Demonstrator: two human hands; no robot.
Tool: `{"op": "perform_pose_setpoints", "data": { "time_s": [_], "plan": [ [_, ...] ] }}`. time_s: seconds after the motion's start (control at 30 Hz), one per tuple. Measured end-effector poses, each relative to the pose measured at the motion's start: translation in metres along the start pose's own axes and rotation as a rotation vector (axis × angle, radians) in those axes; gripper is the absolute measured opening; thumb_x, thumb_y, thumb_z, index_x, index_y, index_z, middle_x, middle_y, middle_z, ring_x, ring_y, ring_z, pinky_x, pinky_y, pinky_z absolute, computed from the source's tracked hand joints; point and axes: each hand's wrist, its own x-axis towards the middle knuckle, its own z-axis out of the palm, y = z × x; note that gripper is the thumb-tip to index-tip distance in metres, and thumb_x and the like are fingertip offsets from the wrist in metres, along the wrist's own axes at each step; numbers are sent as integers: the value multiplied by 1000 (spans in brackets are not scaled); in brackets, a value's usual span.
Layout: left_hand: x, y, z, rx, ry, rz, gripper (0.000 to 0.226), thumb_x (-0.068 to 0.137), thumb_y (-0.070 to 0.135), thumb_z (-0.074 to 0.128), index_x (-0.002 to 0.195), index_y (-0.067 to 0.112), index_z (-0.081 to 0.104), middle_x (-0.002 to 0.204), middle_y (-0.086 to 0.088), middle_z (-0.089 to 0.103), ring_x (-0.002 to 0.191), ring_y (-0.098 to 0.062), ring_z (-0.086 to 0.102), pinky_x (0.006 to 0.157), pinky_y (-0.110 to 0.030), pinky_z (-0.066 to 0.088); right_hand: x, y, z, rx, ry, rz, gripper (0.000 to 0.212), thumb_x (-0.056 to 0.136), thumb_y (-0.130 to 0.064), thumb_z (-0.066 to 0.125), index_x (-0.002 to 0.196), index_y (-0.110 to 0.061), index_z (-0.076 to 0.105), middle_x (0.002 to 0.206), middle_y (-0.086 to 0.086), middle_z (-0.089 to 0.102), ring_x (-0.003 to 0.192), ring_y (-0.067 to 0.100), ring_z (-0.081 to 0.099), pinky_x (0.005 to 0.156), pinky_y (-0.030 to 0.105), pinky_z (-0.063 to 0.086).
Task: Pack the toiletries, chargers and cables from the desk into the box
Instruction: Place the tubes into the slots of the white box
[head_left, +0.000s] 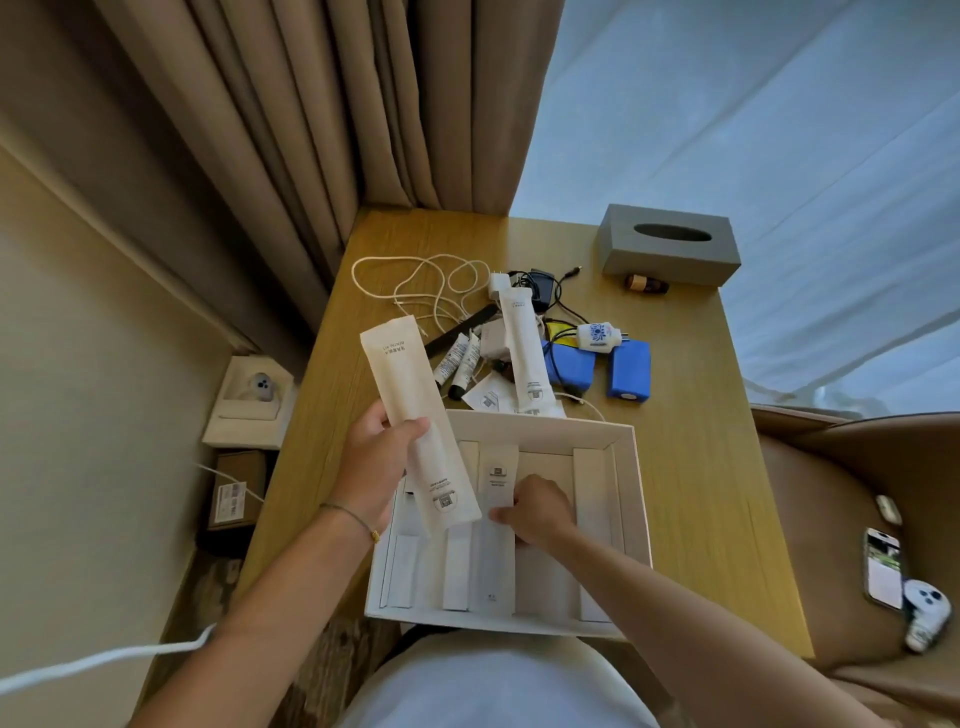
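Observation:
My left hand grips a long white paper toiletry packet, held tilted above the left side of the open white box. Inside the box my right hand presses on another white packet lying flat among several similar ones. Behind the box, on the wooden desk, lie a third long packet, small tubes, a white cable, a white charger, a black adapter with its cable, two blue battery packs and a white patterned plug.
A grey tissue box and a small brown bottle stand at the back right of the desk. Curtains hang behind. A chair at right holds a phone and a white device. Cardboard boxes sit on the floor at left.

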Motion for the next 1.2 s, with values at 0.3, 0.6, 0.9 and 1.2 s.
{"op": "perform_pose_setpoints", "data": {
  "time_s": [0.3,0.6,0.9,1.2],
  "plan": [
    [-19,-25,31,150,-124,-82,27,95,0,57,107,23,67,109,-7,73,107,-29,68,98,-53,53,-31,-28,-43,-716,230,-245,23,98,-25,58,77,-16,58,69,-2,55,65,17,58,53,30,42],
    [-13,-72,71,397,-265,-158,29,101,13,54,129,19,60,120,-6,68,112,-25,64,101,-49,52,-62,-13,-96,-435,467,-251,30,94,-21,53,65,-13,59,58,-3,59,48,13,48,50,31,54],
    [14,-126,92,663,-288,-216,29,97,14,61,125,12,66,120,-6,69,96,-18,59,79,-23,45,-67,-6,-109,-294,466,-276,22,94,-25,55,83,-16,72,80,-1,74,69,17,69,61,37,62],
    [31,-137,103,1068,-173,7,30,80,30,81,95,15,60,88,1,64,81,-18,60,67,-26,44,-69,-10,-120,-199,475,-333,18,96,-26,57,96,-21,75,85,-5,73,73,11,66,67,34,60]
  ]
}}
